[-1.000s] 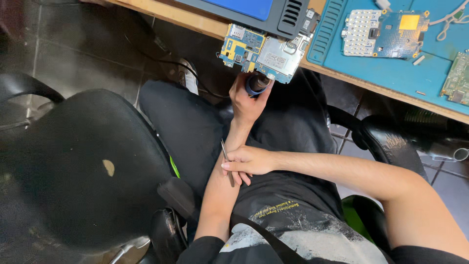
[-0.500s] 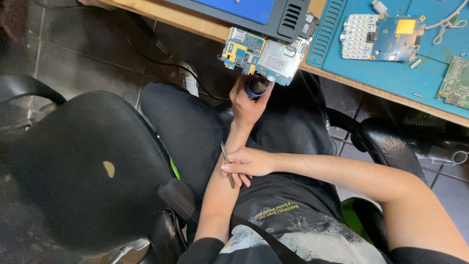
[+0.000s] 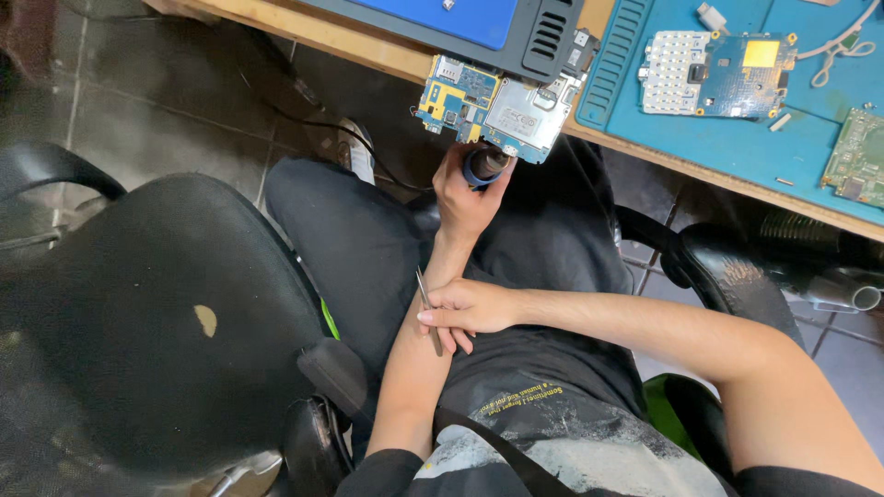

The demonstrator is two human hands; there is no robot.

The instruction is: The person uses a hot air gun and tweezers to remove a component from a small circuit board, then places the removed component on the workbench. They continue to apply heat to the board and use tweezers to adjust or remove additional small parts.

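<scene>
A circuit board [image 3: 502,103] is held up on a dark holder [image 3: 484,166].
The holder is gripped by the left hand [image 3: 465,198]; tweezers [image 3: 428,311] are pinched by the right hand [image 3: 470,308]. The board might be dropped if the grip is loosened.

Blue-topped device [image 3: 479,18] cut off by top edge at 12 o'clock. Green circuit board [image 3: 861,156] cropped by right edge at 2 o'clock. Dark round tool [image 3: 485,166] mostly hidden inside left hand [image 3: 465,198]; kind not determinable. Tweezers [image 3: 427,308] partly covered by right hand [image 3: 465,308]. Components on held circuit board [image 3: 497,106] too small to identify.
</scene>
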